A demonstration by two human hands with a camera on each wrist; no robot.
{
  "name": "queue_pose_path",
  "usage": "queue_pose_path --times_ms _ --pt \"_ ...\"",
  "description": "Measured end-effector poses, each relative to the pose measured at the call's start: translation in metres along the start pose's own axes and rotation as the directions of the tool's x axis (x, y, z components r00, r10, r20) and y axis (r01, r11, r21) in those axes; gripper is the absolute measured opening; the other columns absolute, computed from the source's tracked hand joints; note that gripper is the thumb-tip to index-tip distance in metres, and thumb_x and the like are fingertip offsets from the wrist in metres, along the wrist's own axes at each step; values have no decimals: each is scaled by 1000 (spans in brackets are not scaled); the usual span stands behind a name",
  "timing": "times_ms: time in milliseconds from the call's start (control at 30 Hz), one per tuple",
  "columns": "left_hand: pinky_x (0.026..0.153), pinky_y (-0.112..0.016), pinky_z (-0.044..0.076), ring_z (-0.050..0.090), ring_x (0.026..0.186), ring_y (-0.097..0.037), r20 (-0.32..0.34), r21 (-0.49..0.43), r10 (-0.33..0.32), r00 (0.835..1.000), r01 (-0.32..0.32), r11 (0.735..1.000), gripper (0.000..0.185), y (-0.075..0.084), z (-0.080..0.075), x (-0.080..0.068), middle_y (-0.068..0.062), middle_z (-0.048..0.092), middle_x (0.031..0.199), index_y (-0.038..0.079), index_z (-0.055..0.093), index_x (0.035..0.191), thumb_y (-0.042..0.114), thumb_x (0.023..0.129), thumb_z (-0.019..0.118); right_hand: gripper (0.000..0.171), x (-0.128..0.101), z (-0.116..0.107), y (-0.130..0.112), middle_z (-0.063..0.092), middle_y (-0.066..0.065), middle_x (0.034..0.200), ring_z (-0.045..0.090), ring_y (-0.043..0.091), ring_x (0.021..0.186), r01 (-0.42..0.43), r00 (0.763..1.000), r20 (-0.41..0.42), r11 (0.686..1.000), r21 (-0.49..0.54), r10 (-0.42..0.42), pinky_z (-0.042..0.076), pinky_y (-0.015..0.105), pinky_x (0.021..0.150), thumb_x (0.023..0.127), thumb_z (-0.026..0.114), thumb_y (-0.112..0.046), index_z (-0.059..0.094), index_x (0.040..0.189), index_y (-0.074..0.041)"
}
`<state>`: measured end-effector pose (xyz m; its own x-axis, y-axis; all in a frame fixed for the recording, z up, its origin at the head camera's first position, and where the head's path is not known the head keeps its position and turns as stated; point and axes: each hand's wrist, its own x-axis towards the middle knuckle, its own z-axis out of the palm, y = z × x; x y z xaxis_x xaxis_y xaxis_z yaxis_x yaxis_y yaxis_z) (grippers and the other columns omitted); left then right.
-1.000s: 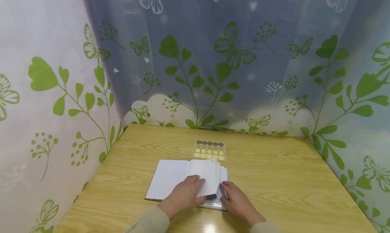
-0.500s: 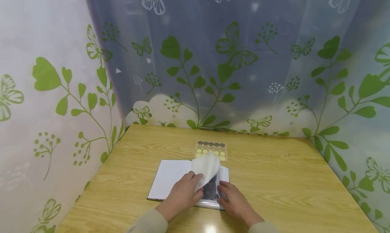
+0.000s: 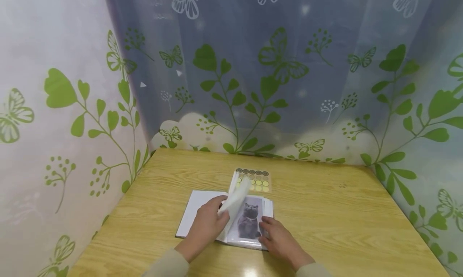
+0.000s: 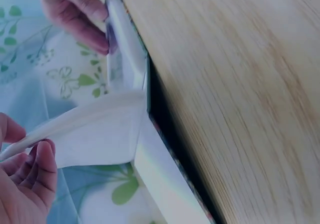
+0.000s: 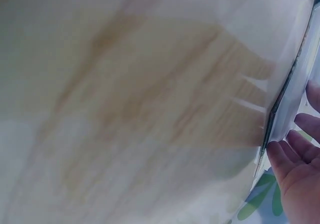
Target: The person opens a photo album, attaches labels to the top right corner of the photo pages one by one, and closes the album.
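The left hand has its grip pinched on a translucent page, thumb and curled fingers clamping the sheet's free edge so that it stands lifted and bowed above the open album. In the left wrist view the page arcs from those fingers to the album's spine. The right hand lies at the lower right of the album with its grip relaxed and spread, straight fingertips resting on the edge of the right-hand leaf. That leaf shows a photo of a grey cat, just left of the right hand. The album lies flat in the lower middle of the frame, on the wooden bench. Just beyond its upper edge lies a sheet of round stickers. A curtain printed with green leaves and butterflies fills the upper frame.
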<state>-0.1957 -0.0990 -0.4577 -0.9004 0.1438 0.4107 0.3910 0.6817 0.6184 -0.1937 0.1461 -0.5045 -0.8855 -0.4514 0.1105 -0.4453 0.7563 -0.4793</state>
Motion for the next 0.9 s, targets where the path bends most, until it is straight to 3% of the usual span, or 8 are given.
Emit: queue_pose_path --times_ms 200,467,600,833,900 --pt "54 -23 47 53 59 -3 -22 -80 -77 997 75 994 39 -13 -17 -2 -3 68 88 5 66 121 5 82 62 44 0 -1 -1 52 30 136 48 48 126 -13 1000 14 1000 -5 13 36 58 106 89 70 -12 59 124 13" --pt "52 -24 45 50 60 -9 2 -125 -210 978 209 970 37 -33 -34 -8 -4 64 86 0 64 120 3 84 65 45 0 -2 -1 51 30 136 47 47 127 3 1000 15 1000 -14 -3 36 59 106 90 70 -14 59 125 13" --pt "55 -26 45 52 66 -13 33 -147 -285 958 286 947 38 -43 -41 -12 -4 62 87 -2 63 121 3 84 67 45 -1 -2 -1 51 30 136 47 47 127 14 1000 16 1000 -25 -14 36 59 106 90 70 -14 59 125 12" --pt "60 -29 51 56 72 -16 105 -158 -430 897 442 883 47 -59 -47 -19 -9 59 94 -7 55 129 2 85 68 46 1 -2 -1 51 29 137 47 46 127 7 1000 28 1000 -27 -6 36 59 106 91 69 -15 59 126 12" --pt "58 -29 53 57 69 -16 114 -162 -444 889 458 874 49 -62 -48 -21 -10 58 94 -10 53 130 0 84 68 46 1 -2 -1 51 29 137 47 46 128 3 999 35 1000 -28 -2 36 59 106 91 69 -15 59 126 12"
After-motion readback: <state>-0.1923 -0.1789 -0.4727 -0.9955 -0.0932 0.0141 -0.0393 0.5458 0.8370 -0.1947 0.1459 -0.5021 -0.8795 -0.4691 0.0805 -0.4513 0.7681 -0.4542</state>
